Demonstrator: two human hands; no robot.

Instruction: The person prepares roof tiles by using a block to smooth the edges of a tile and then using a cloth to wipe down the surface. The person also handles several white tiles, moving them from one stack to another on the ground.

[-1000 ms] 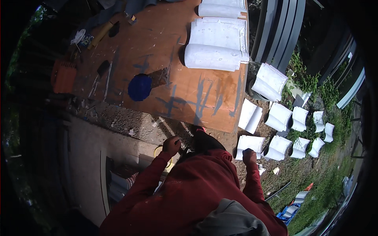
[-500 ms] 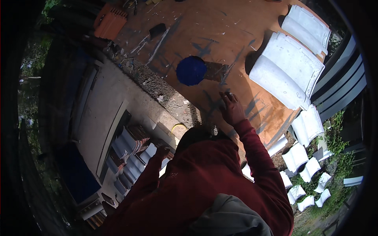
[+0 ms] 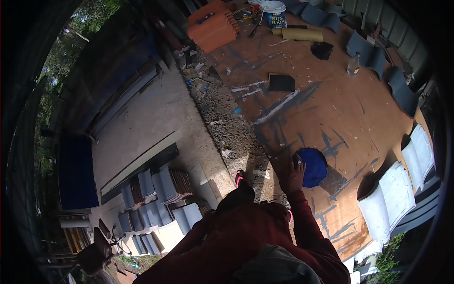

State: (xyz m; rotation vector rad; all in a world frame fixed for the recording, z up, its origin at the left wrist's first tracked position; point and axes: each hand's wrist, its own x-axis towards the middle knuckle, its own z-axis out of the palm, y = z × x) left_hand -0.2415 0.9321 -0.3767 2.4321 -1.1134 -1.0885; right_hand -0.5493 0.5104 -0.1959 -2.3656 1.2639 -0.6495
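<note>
My right hand (image 3: 296,177) is at the left edge of a round, deep-blue thing (image 3: 314,166) on the brown board tabletop (image 3: 326,99). Its fingers are stretched out along that edge; whether they touch it is hard to tell. A small pale spot shows by the fingertips, too small to name. Beside the blue thing, a dark greyish patch (image 3: 334,181) marks the board. My left hand is out of sight; only the red sleeve (image 3: 177,253) runs down on that side.
White-painted roof tiles (image 3: 388,201) line the table's right edge, grey ones (image 3: 365,53) its far right. Orange tiles (image 3: 213,26), a paint bucket (image 3: 273,15), a glass bottle (image 3: 353,65) and a black pad (image 3: 281,83) are farther back. Stacked grey tiles (image 3: 168,184) and a chair (image 3: 96,253) stand left.
The view has swung left and toward the far side, bringing the bucket and bottle into sight. My right hand has come up beside the blue thing. My left hand has dropped out of view.
</note>
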